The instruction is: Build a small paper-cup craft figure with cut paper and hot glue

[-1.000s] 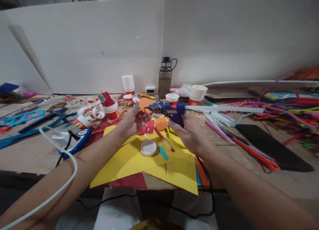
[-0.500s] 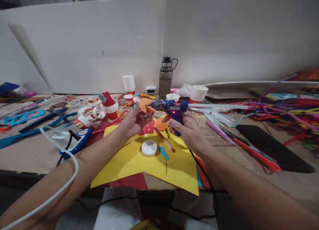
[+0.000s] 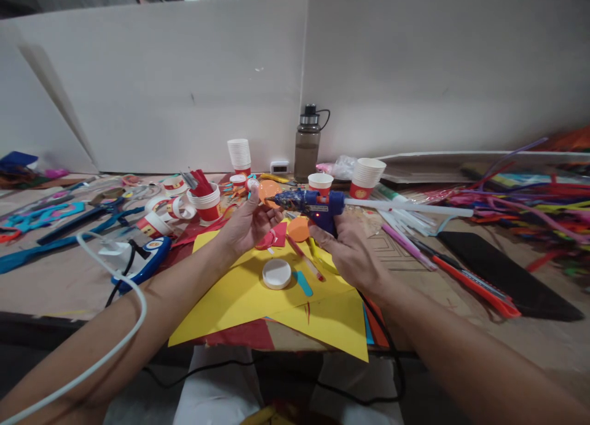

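Pinching an orange disc (image 3: 268,191) up over the yellow paper (image 3: 225,302), the left hand (image 3: 258,223) has its fingers closed on the edge. Just right of that, the right hand (image 3: 351,247) has its fingers wrapped around a blue glue gun (image 3: 322,207), nozzle right by the disc, long white glue stick (image 3: 410,207) poking out the back.

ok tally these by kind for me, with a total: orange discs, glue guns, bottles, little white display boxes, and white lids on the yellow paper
orange discs: 2
glue gun: 1
bottle: 1
display box: 1
white lid on the yellow paper: 1
total: 6
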`<state>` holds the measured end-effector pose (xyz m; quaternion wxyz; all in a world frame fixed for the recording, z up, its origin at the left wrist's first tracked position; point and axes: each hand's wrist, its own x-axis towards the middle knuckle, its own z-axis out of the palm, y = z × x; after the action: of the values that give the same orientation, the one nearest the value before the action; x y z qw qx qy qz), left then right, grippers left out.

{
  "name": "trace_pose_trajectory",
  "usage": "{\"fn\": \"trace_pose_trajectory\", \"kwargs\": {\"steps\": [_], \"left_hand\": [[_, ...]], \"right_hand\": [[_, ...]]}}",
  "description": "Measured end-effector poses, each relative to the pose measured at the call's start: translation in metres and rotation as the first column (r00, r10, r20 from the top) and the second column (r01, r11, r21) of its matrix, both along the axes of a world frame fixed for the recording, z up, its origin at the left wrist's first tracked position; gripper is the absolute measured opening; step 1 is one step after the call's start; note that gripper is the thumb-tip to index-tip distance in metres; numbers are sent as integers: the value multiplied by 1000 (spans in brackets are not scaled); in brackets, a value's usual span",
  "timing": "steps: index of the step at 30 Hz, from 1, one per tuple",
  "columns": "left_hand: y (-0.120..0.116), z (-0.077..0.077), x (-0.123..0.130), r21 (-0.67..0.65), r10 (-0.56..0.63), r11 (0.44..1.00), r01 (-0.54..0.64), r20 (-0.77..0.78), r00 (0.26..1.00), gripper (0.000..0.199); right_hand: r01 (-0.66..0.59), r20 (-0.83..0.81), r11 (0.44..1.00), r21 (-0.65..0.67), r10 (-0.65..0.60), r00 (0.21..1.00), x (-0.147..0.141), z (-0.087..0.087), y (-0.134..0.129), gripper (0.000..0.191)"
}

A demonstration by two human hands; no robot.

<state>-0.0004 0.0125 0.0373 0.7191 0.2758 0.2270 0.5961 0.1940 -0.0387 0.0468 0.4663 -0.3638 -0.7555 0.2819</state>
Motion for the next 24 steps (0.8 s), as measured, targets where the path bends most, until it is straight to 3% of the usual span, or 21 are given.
{"fn": "trace_pose_trajectory", "kwargs": {"steps": [11, 15, 24], "left_hand": [[-6, -6, 3, 52, -63, 996, 67, -78, 995, 34], [-7, -5, 2, 79, -82, 993, 89, -97, 992, 34], [-2, -4, -4, 73, -31, 997, 35, -54, 998, 36]], "right_hand": [[70, -15, 994, 81, -69, 997, 7, 1, 6, 33], [89, -42, 994, 57, -87, 995, 7, 2, 6, 32], [64, -20, 995, 76, -63, 998, 8, 1, 4, 32]]}}
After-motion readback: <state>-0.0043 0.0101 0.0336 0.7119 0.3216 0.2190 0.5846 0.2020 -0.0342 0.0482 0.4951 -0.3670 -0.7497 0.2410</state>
